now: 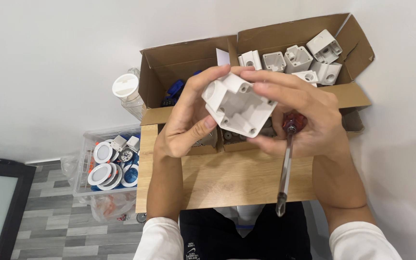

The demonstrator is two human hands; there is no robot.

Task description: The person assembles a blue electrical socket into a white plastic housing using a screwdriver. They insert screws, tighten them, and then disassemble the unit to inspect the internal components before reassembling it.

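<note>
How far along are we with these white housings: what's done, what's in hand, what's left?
Done: nothing in view shows a finished piece set apart. In hand: both hands hold one white plastic housing, open side up; the left hand grips its side, and the right hand also holds a red-handled screwdriver, tip down. Left: several similar housings lie in the cardboard box.

Both hands [188, 120] [304, 120] grip white plastic housing [237, 108] | right holds screwdriver [287, 159] | above wooden table [227, 180]

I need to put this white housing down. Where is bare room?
Bare wood on the table, between the cardboard box and the near edge, under both hands. The box is crowded with white housings; so is the floor crate.
</note>
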